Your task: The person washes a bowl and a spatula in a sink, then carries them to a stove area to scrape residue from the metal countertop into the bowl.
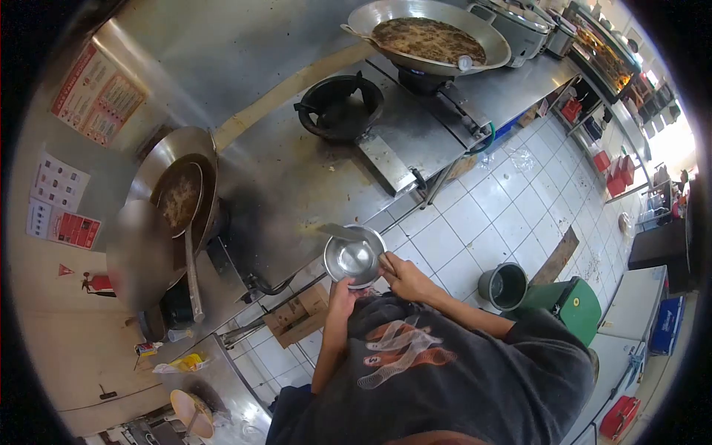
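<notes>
A shiny round metal bowl (351, 265) is held in front of my body, just off the edge of the steel counter. My left hand (341, 300) closes on the near left side of its rim. On the other side, my right hand (405, 279) is wrapped round the brown handle of a flat-bladed metal tool (343, 233). Its blade lies across the bowl's far rim and points left over the counter. The inside of the bowl looks bare and bright.
A wok of dark oil (178, 141) with a long-handled strainer (190, 259) stands left. Another oil wok (363, 15) is at the back, past a bare burner ring (341, 111). A grey bucket (504, 288) and green bin (567, 305) stand on the tiled floor right.
</notes>
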Demonstrator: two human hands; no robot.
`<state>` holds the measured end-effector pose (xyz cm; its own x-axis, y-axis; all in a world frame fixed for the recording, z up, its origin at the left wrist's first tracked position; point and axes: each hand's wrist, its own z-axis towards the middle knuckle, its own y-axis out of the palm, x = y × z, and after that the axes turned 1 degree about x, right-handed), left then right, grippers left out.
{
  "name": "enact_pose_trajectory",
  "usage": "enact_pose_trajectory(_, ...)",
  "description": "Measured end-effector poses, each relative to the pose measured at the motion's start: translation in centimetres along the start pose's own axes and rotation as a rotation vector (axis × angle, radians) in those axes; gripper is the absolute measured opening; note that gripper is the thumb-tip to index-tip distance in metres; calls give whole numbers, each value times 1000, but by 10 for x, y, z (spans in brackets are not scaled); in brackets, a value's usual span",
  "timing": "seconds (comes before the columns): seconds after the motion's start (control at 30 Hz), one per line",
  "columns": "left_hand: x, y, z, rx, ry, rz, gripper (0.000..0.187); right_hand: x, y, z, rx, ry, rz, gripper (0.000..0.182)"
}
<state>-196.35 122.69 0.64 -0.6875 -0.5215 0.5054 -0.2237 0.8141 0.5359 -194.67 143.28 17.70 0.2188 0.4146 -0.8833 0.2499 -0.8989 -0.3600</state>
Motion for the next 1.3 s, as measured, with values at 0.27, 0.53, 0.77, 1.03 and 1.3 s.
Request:
enact_pose_trajectory(0.27, 27, 17, 21, 63, 49, -85, 37, -2, 0, 48, -73, -9, -11, 26)
enact_pose_trajectory(0.53, 28, 27, 39, 127, 38, -61, 35, -13, -41, 117, -35, -123, -9, 31)
enact_pose_trajectory(0.77, -11, 49, 25, 272, 103, -249, 38, -21, -7, 301, 76, -258, -338, 40)
enact_pose_trajectory(1.03, -53, 48, 4, 434, 89, -270, 44, -63, 107, 522, 133, -359, -402, 43)
enact_pose_trajectory(1.3, -53, 22, -30, 491, 185, 57, 44, -64, 137, 644, 257, -436, -471, 46)
